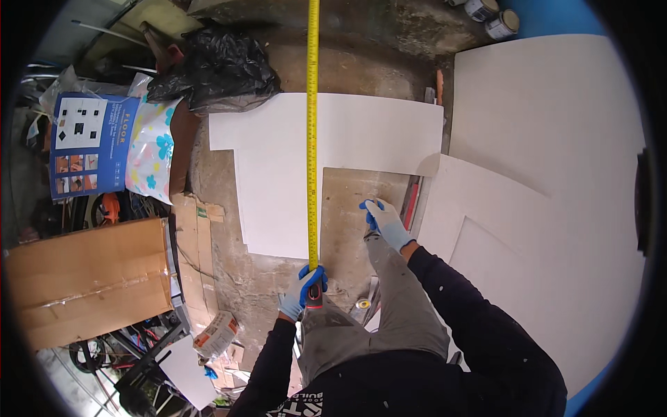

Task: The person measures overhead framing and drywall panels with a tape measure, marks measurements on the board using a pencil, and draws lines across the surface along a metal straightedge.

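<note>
My left hand (306,286), in a white glove with blue palm and fingers, is wrapped round a dark tape measure (315,299) with a red edge. From it the yellow blade (312,146) stretches straight away from me, past the upper edge of the view. Beneath the blade a white board (271,187) with cut-out corners lies on the concrete floor. My right hand (386,221), in a matching glove, hovers above my right leg, near the board's notch. Its fingers are drawn together, and anything small between them cannot be made out.
Large white panels (549,167) fill the right side. At the left stand a blue printed box (97,139), a black plastic bag (215,69) and a brown cardboard box (90,278). Paint cans (501,25) sit at the far right. A roll of tape (363,304) lies between my legs.
</note>
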`<act>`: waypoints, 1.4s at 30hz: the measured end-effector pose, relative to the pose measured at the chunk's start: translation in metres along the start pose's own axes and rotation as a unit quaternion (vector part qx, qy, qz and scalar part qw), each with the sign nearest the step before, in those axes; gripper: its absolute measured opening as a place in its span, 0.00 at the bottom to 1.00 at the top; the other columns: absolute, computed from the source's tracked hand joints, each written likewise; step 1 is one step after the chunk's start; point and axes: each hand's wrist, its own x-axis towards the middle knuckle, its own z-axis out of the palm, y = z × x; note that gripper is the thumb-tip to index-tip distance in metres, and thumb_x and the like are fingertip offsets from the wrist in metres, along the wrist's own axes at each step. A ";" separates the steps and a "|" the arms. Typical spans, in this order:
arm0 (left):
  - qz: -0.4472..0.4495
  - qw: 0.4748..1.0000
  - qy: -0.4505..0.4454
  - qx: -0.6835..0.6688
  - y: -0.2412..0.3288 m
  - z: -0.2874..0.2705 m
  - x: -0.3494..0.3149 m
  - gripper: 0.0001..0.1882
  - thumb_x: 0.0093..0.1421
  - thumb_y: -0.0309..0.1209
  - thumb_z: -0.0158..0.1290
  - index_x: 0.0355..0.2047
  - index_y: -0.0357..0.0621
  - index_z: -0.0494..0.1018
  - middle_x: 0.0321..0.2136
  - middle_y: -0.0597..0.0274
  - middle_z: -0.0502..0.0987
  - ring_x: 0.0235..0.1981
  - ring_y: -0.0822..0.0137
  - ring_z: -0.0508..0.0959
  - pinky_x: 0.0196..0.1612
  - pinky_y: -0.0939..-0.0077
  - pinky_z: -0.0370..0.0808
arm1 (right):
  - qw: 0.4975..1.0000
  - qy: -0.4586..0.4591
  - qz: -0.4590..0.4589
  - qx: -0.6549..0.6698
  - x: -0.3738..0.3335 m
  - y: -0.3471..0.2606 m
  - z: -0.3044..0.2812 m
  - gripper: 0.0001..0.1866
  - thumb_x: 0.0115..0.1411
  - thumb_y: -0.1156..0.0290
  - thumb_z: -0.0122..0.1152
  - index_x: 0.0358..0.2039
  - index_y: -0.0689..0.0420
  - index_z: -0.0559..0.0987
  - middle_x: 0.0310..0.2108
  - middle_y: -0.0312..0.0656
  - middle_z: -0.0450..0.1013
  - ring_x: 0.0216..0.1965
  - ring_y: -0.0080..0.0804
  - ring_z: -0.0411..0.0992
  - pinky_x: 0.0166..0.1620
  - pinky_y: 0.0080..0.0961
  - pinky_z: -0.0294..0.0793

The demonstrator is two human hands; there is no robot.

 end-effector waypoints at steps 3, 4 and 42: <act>0.058 0.983 0.083 -0.150 -0.016 0.013 0.021 0.16 0.73 0.34 0.56 0.55 0.37 0.73 0.35 0.58 0.81 0.34 0.64 0.83 0.40 0.67 0.83 | 0.995 0.033 0.011 -0.094 0.047 0.062 -0.061 0.18 0.75 0.53 0.56 0.44 0.54 0.85 0.24 0.31 0.73 0.23 0.20 0.71 0.28 0.24 0.72; 0.059 0.981 0.089 -0.163 -0.024 0.013 0.031 0.16 0.73 0.34 0.56 0.55 0.37 0.73 0.35 0.58 0.81 0.34 0.64 0.83 0.40 0.67 0.83 | 0.991 0.054 0.023 -0.124 0.059 0.081 -0.085 0.18 0.75 0.53 0.56 0.44 0.54 0.85 0.24 0.33 0.75 0.24 0.21 0.72 0.29 0.25 0.73; 0.085 0.719 0.449 -0.524 -0.442 -0.365 0.355 0.34 0.63 0.29 0.56 0.71 0.51 0.65 0.58 0.57 0.76 0.49 0.47 0.81 0.42 0.37 0.82 | 0.611 0.134 -0.297 -0.722 0.672 0.010 -0.129 0.23 0.76 0.57 0.52 0.63 0.59 0.76 0.55 0.62 0.77 0.57 0.62 0.75 0.59 0.47 0.75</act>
